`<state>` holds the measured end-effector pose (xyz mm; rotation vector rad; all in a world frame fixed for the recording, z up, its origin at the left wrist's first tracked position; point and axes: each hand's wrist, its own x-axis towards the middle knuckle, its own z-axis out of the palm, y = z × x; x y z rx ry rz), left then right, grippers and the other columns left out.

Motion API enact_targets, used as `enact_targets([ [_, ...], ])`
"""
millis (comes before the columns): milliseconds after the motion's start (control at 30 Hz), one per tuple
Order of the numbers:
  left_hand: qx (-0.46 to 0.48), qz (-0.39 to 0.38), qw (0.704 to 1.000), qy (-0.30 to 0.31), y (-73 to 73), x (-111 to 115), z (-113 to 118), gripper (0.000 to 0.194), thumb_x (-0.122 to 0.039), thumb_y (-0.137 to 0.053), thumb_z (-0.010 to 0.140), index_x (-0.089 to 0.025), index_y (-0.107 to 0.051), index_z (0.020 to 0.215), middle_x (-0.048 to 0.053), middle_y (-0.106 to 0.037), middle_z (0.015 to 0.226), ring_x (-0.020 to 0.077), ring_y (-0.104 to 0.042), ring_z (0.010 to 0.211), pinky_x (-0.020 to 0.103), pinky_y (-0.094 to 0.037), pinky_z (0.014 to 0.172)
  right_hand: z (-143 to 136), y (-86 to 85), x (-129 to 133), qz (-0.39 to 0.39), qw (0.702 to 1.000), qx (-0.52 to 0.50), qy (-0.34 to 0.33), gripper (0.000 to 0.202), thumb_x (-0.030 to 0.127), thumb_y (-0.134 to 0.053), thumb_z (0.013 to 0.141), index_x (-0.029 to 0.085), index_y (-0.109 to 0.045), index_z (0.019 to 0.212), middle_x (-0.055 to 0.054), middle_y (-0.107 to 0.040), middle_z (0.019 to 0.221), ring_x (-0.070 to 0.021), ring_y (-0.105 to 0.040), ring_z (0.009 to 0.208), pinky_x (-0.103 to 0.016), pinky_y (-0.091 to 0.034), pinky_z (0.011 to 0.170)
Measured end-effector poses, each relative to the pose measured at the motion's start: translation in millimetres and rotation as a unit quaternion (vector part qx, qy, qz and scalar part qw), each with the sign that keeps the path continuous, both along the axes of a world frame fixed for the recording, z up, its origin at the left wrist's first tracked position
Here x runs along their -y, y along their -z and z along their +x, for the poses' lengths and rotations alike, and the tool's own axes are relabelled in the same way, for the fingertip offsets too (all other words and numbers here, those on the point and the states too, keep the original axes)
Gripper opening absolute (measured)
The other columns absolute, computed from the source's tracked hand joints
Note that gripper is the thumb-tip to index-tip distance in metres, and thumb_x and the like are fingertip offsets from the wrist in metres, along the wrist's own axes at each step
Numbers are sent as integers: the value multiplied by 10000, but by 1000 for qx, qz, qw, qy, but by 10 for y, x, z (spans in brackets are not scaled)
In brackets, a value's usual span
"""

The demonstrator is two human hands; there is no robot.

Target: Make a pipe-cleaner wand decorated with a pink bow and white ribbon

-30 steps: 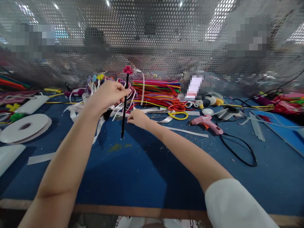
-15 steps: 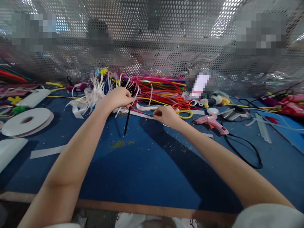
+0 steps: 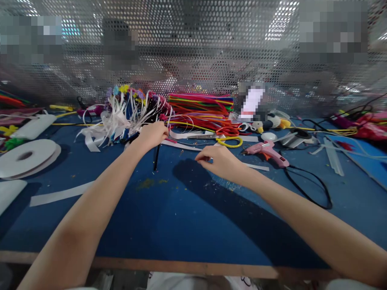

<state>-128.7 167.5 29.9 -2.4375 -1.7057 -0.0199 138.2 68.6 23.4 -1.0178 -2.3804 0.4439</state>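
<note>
Moved since the first frame: left hand (image 3: pixel 151 136) and pink flower (image 3: pixel 163 117) sit lower in the frame; right hand (image 3: pixel 223 163) has gone rightward, now well apart from the left.
Left hand: fingers together, apparently clamped on the black stem (image 3: pixel 156 159) just below the flower; exact grip hidden by the knuckles.
Right hand: thumb and forefinger bent close, nothing visible held; cannot tell if tips touch.
Black stem location: centre-left of frame, slanting down from left hand, lower end near or on the blue tabletop (image 3: pixel 145 229); contact unclear.
Nearby, left: ribboned flower bundle (image 3: pixel 119 117), just beside left hand.
Nearby, behind: coloured pipe cleaners (image 3: pixel 199 110).
Nearby, right: yellow-handled scissors (image 3: pixel 241 141), pink glue gun (image 3: pixel 267 152).
Stem weight: likely very light.
Stem stiffness: probably fuzzy wire, holds a line but bends under side load.
Slip: likely low, fuzz should grip skin.
Flower: looks soft, easily squashed; joint below it probably weakest.
Best hold: light pinch on upper stem, under the flower, clear of petals.
Snag risk: loose ribbons in the bundle could catch it.
</note>
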Motion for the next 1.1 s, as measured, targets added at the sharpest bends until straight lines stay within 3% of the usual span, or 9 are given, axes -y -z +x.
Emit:
enact_targets([
  [233, 3, -7, 1000, 17, 73, -57, -40, 283, -313, -487, 940, -253, -755, 1009, 92, -646, 1102, 254, -631, 934, 298, -393, 630, 268, 16, 193, -17, 999, -29, 39, 166, 151, -590, 845, 197, -743, 889, -40, -738, 870, -147, -659, 764, -268, -502, 710],
  [400, -5, -2, 999, 40, 75, -49, -52, 287, -325, -467, 962, -275, -741, 1029, 97, -635, 1093, 239, -613, 893, 306, -341, 613, 306, -4, 184, -29, 998, -19, 55, 188, 152, -580, 846, 210, -749, 905, -43, -744, 893, -155, -665, 787, -282, -507, 734],
  [533, -29, 3, 998, 56, 62, 2, -8, 319, -322, -409, 988, -270, -712, 1070, 105, -621, 1106, 240, -614, 886, 308, -351, 628, 156, 15, 29, -12, 998, -7, 54, 196, 112, -600, 829, 192, -764, 902, -53, -742, 898, -155, -654, 798, -280, -493, 767],
  [667, -69, 13, 997, 39, -1, 59, 48, 341, -295, -362, 990, -167, -634, 1151, 159, -600, 1185, 266, -621, 918, 314, -387, 635, -128, 77, -241, -7, 997, 34, 67, 213, 82, -607, 837, 170, -776, 933, -65, -752, 945, -164, -656, 844, -272, -475, 792],
  [767, -37, 14, 999, 33, -92, 94, 96, 321, -283, -355, 987, -130, -590, 1144, 174, -612, 1171, 256, -614, 928, 316, -401, 664, -340, 153, -461, -8, 996, 56, 64, 180, 110, -629, 860, 157, -785, 936, -75, -761, 943, -179, -664, 869, -278, -464, 820],
  [933, 82, -98, 983, 133, -169, 115, 194, 274, -341, -345, 984, -179, -562, 1022, 115, -655, 987, 209, -596, 811, 314, -388, 674, -540, 275, -703, -8, 994, 99, 51, 164, 137, -624, 890, 138, -784, 927, -97, -759, 912, -187, -662, 845, -275, -456, 800],
  [1100, 85, -169, 963, 194, -74, 74, 211, 251, -331, -378, 946, -186, -574, 1009, 122, -655, 987, 219, -589, 819, 320, -398, 704, -617, 330, -717, 11, 987, 154, 43, 185, 149, -578, 920, 114, -760, 919, -128, -731, 892, -211, -644, 853, -300, -443, 804],
])
